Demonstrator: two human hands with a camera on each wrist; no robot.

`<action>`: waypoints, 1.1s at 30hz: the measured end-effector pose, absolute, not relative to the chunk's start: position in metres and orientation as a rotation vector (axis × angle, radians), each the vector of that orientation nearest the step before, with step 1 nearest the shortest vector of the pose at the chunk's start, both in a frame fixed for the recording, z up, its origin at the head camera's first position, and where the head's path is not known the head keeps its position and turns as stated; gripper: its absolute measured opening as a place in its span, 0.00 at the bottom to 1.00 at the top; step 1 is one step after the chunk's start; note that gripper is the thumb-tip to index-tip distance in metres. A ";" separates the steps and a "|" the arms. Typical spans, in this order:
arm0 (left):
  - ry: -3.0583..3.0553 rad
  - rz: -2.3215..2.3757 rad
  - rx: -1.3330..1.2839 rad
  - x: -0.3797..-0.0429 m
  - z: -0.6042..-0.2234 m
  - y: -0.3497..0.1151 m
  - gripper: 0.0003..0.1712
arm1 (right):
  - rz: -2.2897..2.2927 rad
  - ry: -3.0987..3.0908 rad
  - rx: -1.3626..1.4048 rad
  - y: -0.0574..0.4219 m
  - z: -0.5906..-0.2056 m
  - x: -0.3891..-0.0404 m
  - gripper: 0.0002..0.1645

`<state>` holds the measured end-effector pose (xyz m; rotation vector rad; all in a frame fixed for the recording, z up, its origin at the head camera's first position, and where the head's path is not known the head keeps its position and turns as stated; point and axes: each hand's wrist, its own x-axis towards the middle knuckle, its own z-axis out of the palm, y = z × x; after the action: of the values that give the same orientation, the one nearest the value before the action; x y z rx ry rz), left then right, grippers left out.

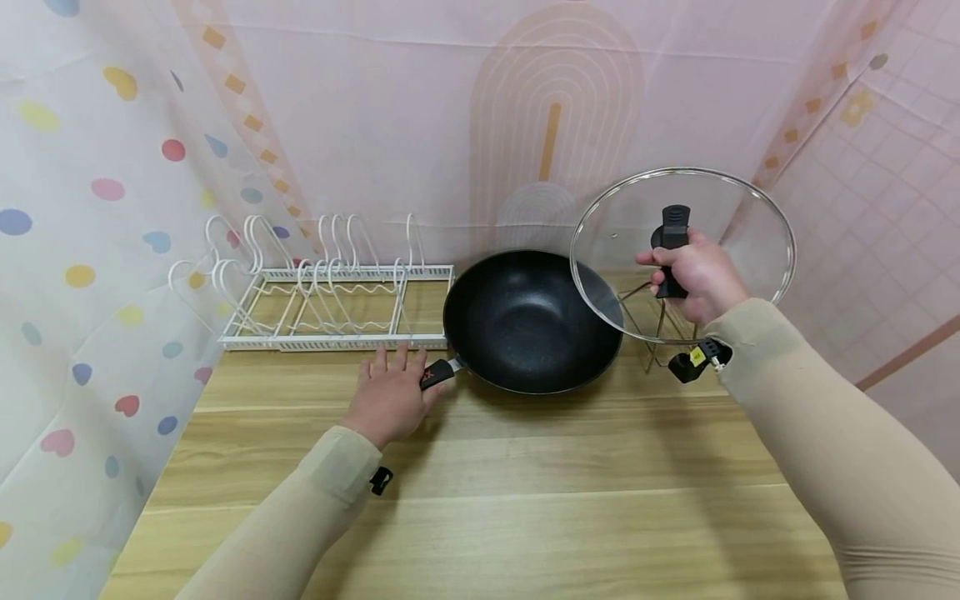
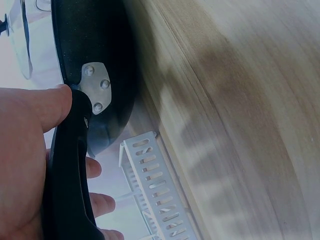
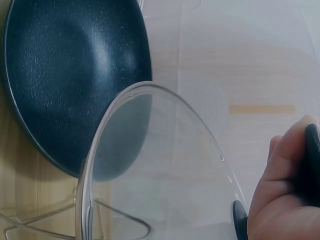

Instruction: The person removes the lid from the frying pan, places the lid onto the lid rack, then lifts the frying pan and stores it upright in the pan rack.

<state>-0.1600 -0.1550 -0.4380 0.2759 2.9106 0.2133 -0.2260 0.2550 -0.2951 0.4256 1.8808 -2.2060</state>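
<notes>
A black wok [image 1: 531, 321] stands on the wooden table, its dark handle [image 1: 438, 374] pointing left toward the person. My left hand [image 1: 386, 396] lies over that handle with fairly straight, spread fingers; in the left wrist view, the thumb touches the handle near its riveted metal bracket [image 2: 97, 87]. My right hand [image 1: 697, 271] grips the black upright knob [image 1: 676, 218] of a round glass lid [image 1: 622, 200]. The lid is raised and tilted, to the right of the wok, and its rim overlaps the wok in the head view. In the right wrist view, the hand is partly cut off.
Left of the wok, a white wire rack [image 1: 337, 342] with several upright loops stands near the back of the table. Below the lid is a thin metal wire stand [image 1: 651, 358], partly seen through the glass. Patterned curtains [image 1: 375, 125] close off the back and sides.
</notes>
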 end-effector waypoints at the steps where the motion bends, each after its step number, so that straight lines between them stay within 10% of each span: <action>1: 2.912 0.214 0.276 -0.160 -0.438 -0.155 0.45 | -2.201 1.899 0.424 0.256 -0.295 -0.226 0.37; 33: 2.911 0.232 0.272 -0.161 -0.439 -0.155 0.45 | -2.112 2.154 0.485 0.292 -0.293 -0.226 0.37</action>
<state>-0.1608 -0.1553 -0.4394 0.2724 2.9107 0.2320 -0.2265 0.2923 -0.2932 0.4848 2.1541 -2.1118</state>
